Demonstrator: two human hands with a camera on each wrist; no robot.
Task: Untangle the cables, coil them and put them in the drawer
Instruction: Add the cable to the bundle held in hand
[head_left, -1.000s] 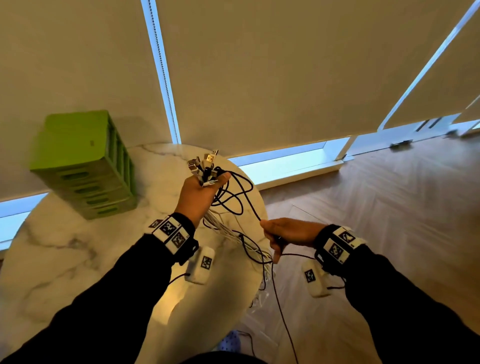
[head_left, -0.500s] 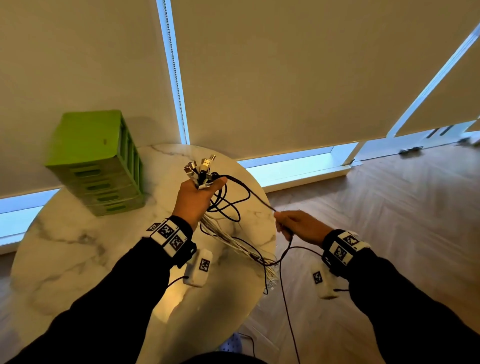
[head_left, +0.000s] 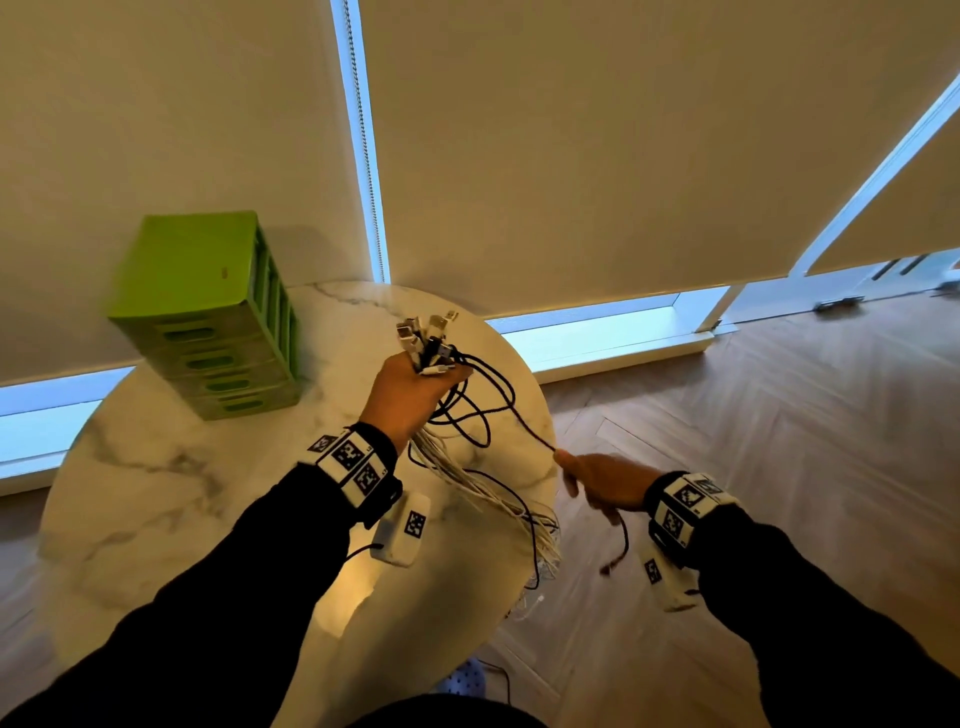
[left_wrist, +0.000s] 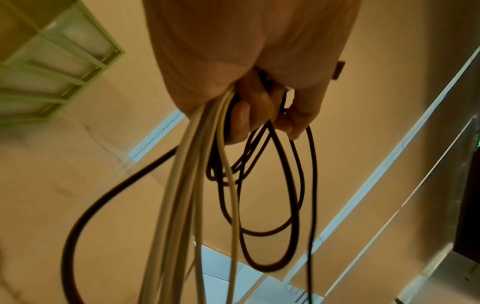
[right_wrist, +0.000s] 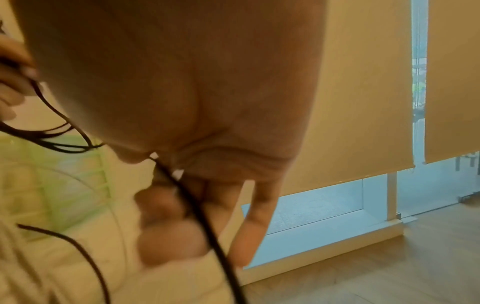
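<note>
We are untangling: left hand (head_left: 410, 387) grips the bundle (head_left: 431, 343), right hand (head_left: 602, 480) pinches one black cable (head_left: 511, 410); next, draw it free.

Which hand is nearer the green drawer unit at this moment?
Left. The left hand, gripping the cable bundle, is over the table just right of the green drawer unit; the right hand, pinching a black cable, is beyond the table's edge.

Green plastic drawer unit (head_left: 208, 317) stands at the far left of the round white marble table (head_left: 156, 493); bare tabletop lies in front of it. Dangling black and white cables (head_left: 483, 467) hang over the table's right edge.
</note>
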